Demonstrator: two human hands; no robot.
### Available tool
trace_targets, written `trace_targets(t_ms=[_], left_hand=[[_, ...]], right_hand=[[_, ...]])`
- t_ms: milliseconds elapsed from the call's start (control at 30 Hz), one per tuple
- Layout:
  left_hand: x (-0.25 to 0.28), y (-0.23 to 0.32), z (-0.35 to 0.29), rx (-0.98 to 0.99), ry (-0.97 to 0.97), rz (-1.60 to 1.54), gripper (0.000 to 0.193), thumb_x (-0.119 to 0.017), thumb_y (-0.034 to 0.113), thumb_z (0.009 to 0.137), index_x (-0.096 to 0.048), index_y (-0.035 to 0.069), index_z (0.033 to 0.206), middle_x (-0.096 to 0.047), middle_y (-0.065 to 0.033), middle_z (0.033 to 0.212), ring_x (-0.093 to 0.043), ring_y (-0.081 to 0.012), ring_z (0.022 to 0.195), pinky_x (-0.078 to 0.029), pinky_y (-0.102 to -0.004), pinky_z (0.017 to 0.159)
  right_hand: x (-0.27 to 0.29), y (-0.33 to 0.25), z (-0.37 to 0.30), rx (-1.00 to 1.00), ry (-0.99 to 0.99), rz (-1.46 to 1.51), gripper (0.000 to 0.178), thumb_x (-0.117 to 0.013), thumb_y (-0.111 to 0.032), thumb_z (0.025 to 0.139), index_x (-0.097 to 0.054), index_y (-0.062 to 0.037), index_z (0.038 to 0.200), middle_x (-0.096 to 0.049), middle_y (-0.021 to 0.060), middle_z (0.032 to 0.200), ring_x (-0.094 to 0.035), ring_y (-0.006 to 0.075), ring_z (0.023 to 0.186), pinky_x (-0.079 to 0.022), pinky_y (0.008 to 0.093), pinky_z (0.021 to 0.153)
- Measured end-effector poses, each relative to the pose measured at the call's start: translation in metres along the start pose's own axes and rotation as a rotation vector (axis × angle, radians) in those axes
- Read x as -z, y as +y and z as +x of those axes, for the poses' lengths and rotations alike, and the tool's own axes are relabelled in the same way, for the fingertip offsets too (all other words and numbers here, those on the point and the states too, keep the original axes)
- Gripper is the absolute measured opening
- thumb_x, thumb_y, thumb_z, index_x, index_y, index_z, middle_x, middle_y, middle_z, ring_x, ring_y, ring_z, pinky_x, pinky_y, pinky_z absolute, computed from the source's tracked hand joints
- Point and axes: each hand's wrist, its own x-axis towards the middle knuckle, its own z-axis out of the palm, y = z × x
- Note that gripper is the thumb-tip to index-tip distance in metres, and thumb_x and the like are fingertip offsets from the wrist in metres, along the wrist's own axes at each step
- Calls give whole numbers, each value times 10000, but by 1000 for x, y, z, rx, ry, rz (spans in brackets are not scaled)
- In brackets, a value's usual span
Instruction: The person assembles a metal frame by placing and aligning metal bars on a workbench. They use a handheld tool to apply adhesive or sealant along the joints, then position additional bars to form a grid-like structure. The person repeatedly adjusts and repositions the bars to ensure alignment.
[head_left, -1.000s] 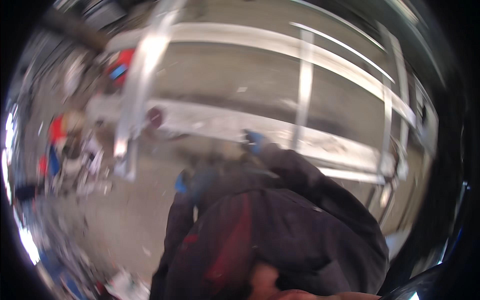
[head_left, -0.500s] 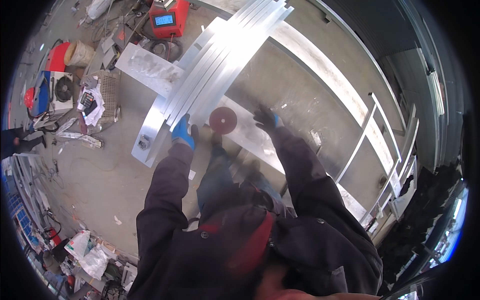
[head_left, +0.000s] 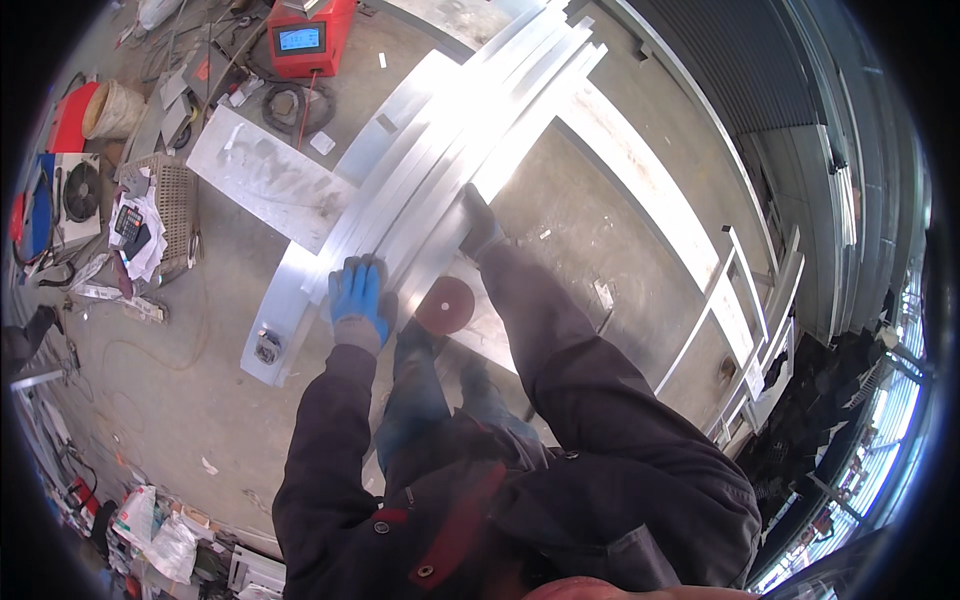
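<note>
A stack of long silvery metal profiles (head_left: pixel 400 190) lies diagonally in front of me, its near ends toward my left side. My left hand (head_left: pixel 357 300), in a blue and grey glove, rests on those near ends with its fingers stretched out. My right hand (head_left: pixel 480 222), also gloved, is against the right side of the stack, farther along it. Its fingers are smeared and partly merge with the bright metal, so their grip is unclear. A round dark red disc (head_left: pixel 445 305) with a pale centre lies between my hands, close to my legs.
Wide flat metal beams (head_left: pixel 275 178) lie under and across the stack. A red machine with a lit screen (head_left: pixel 300 38) stands at the far left, near coiled cable (head_left: pixel 297 108). Further left is a basket (head_left: pixel 175 205) with papers. A metal frame (head_left: pixel 735 330) lies at right.
My right hand has moved left from beside the stack to its side. My left hand has turned flatter onto the near ends. The whole view has shifted, with the stack now lower.
</note>
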Motion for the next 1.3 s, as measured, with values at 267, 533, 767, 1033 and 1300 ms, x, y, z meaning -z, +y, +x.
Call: trace_targets(t_ms=[267, 533, 767, 1033, 1300], left_hand=[[36, 28, 34, 5, -178, -695, 509, -659, 300, 955, -560, 11, 1362, -628, -242, 1294, -616, -425, 1159, -501, -491, 999], [32, 91, 31, 45, -170, -773, 922, -710, 484, 909, -245, 120, 1618, -650, -227, 1260, -643, -359, 1139, -473, -474, 1016], [28, 144, -8, 148, -500, -810, 943, -747, 417, 855, -249, 176, 1619, -692, -213, 1116, -682, -352, 921, -527, -433, 876], [48, 253, -51, 115, -636, -1572, 625, -560, 563, 998, -449, 211, 1503, -669, -30, 1237, -664, -139, 1080, -556, -318, 906], [66, 313, -62, -785, -381, -989, 1037, -882, 469, 752, -393, -32, 1517, -576, -242, 1380, -578, -366, 1280, -490, -440, 1056]], right_hand=[[39, 5, -7, -159, 153, 335, 342, -502, -341, 1087, -624, -72, 1259, -659, 56, 1159, -636, 185, 1038, -538, 403, 932], [83, -4, -31, 157, 14, 46, 695, -594, -429, 998, -356, -101, 1562, -446, 153, 1509, -467, 345, 1373, -417, 516, 1147], [23, -64, -148, 32, -37, 229, 764, -522, -598, 998, -461, -17, 1490, -582, 166, 1347, -558, 317, 1245, -431, 474, 1106], [-4, -157, -300, 409, 94, -290, 742, -475, -492, 1025, -378, 43, 1529, -501, 220, 1479, -518, 345, 1347, -423, 494, 1132], [42, -184, -472, 791, 153, -969, 644, -559, -353, 999, -480, 123, 1426, -583, 304, 1368, -595, 419, 1260, -481, 491, 1066]])
